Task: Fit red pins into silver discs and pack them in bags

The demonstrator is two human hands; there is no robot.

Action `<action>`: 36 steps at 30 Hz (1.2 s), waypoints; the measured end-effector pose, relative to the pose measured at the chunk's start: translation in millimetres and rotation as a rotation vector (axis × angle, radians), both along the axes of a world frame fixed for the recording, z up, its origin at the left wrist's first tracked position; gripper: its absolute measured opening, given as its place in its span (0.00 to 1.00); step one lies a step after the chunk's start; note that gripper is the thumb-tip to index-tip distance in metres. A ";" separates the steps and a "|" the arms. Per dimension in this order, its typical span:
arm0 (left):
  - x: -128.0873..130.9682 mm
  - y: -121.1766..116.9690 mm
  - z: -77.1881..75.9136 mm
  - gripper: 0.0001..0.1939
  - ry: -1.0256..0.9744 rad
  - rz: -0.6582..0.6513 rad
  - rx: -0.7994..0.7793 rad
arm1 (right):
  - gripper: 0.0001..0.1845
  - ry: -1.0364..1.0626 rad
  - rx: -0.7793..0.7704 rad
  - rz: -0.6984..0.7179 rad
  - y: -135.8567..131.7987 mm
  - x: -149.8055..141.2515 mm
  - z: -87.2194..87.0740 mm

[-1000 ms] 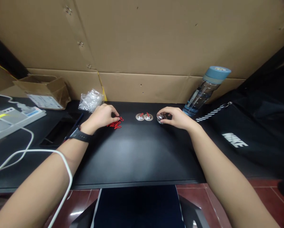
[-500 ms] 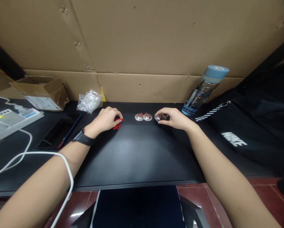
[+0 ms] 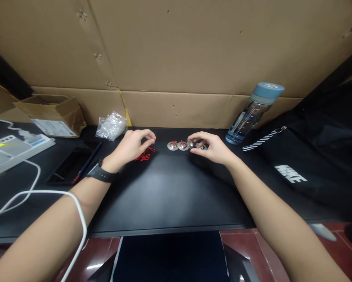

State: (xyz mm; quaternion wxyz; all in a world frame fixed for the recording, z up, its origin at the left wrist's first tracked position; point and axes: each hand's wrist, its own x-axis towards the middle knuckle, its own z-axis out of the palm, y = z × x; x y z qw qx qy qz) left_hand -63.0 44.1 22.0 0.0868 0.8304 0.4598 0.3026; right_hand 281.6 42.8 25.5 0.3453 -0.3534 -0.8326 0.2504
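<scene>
Two small silver finger cymbals, a left one (image 3: 173,146) and a middle one (image 3: 182,145), lie side by side on the black table, each with a red cord loop at its dome. Just right of them my right hand (image 3: 209,147) grips another finger cymbal (image 3: 191,143) between thumb and fingers. A further cymbal (image 3: 201,147) shows under that hand, partly hidden by the fingers. My left hand (image 3: 136,145), with a dark watch on its wrist, pinches a red cord (image 3: 151,149) at the fingertips. Several more red cords (image 3: 143,157) lie below it.
A blue-lidded water bottle (image 3: 248,115) and a black bag (image 3: 308,168) stand at the right. Crumpled clear plastic (image 3: 112,126), an open cardboard box (image 3: 57,113), a dark tablet (image 3: 71,162) and a white power strip (image 3: 20,150) are at the left. A white cable (image 3: 76,199) crosses over my left forearm.
My left hand has lifted slightly from the pile with a red cord, moving a little right. My right hand has shifted left with its cymbal, closer to the two lying ones.
</scene>
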 end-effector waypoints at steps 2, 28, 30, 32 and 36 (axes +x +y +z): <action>8.5 -6.5 2.0 0.11 -0.112 -0.030 -0.026 | 0.23 0.125 -0.069 0.022 -6.2 -11.5 -4.4; 68.6 -53.1 -11.5 0.04 -0.369 -0.005 -0.008 | 0.30 0.529 -0.393 0.163 -39.8 -55.8 -24.9; 69.2 -55.3 -9.3 0.04 -0.309 0.026 0.023 | 0.30 0.530 -0.387 0.165 -40.0 -56.1 -25.1; 69.2 -56.4 -8.2 0.05 -0.265 0.056 0.036 | 0.30 0.528 -0.378 0.162 -40.4 -56.5 -24.6; 68.8 -56.0 -9.4 0.05 -0.232 0.104 0.031 | 0.31 0.526 -0.365 0.151 -41.8 -57.4 -23.3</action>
